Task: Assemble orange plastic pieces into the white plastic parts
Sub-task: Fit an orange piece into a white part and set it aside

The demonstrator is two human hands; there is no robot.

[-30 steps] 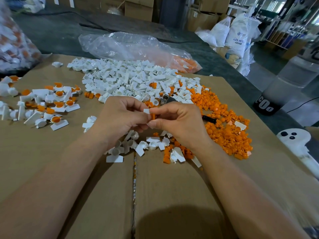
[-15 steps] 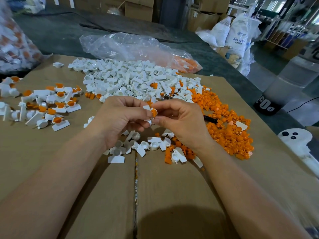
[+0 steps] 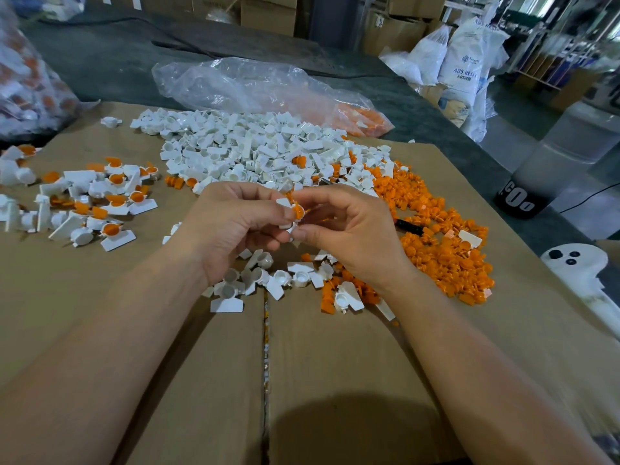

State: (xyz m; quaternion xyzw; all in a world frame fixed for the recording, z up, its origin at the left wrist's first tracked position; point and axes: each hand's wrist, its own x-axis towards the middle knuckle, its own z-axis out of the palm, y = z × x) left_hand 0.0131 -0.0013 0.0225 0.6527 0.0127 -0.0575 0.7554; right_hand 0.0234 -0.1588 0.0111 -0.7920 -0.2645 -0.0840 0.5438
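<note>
Both hands meet above the middle of the cardboard. My left hand [image 3: 231, 226] pinches a small white plastic part [image 3: 286, 203] that has an orange piece [image 3: 298, 211] seated in its round cup. My right hand [image 3: 349, 236] pinches the same part from the right, thumb under it and fingers curled over it. A big heap of white parts [image 3: 255, 149] lies behind the hands. Loose orange pieces [image 3: 446, 250] are piled to the right. Parts with orange inserts [image 3: 110, 203] lie in a group at the left.
The work surface is flattened brown cardboard [image 3: 335, 380] with a seam down the middle. A few white parts [image 3: 255, 280] lie under the hands. A clear plastic bag [image 3: 255, 85] lies at the back, another bag [image 3: 30, 85] at far left. A black pen [image 3: 407, 226] lies among the orange pieces.
The hands have lifted slightly and turned the white part; the orange piece now shows seated in its cup, where before it was held at its edge.
</note>
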